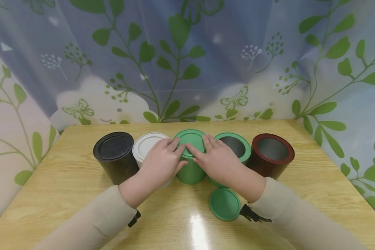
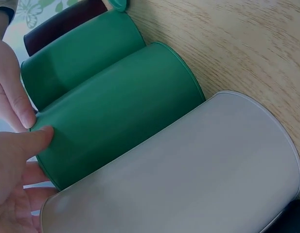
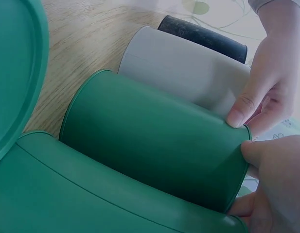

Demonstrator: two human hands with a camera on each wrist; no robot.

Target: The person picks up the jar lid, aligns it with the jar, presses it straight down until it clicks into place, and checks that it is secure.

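Both hands rest on the top of the middle green can, whose green lid is in place. Fingers of the left hand lie nearly straight across the lid's left part, and its thumb touches the can's side near the rim in the left wrist view. Mirroring it, the right hand has extended fingers on the lid's right part and its thumb against the side by the rim. The hands' fingertips are close together. The can stands upright, its side plainly visible in the right wrist view.
A white can and a black can stand left, both lidded. To the right are an uncovered green can and an uncovered dark red can. A loose green lid lies in front on the wooden table.
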